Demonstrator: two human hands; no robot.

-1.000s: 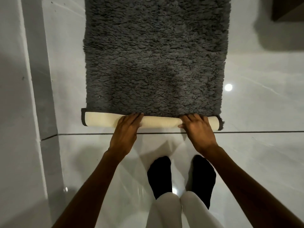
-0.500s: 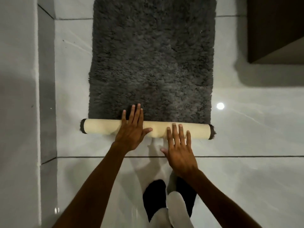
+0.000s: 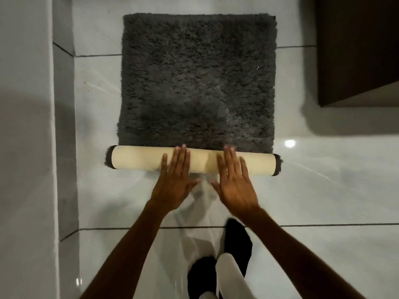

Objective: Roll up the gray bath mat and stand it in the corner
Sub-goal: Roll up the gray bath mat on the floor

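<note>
While most of the gray bath mat (image 3: 198, 80) lies flat on the glossy white tile floor (image 3: 323, 190), shaggy pile up, its near edge is wound into a tight roll (image 3: 138, 157) that shows the smooth cream backing. The roll is a long cylinder lying crosswise, with dark fuzzy tufts poking out at both ends.

In the head view, the left hand (image 3: 174, 182) rests palm down on the roll's middle, fingers straight and together, thumb out to the side on the near slope. The right hand (image 3: 234, 182) lies just beside it in the same flat pose, fingers spread a little across the backing. Neither grip closes around anything; both hands are flat and open, pressing on top of the roll.

A pale tiled wall (image 3: 26, 147) runs along the left. A dark brown cabinet (image 3: 358, 50) hangs at upper right, well apart from the mat. Black socks (image 3: 237, 240) and white trouser legs (image 3: 228, 275) show below the forearms.
</note>
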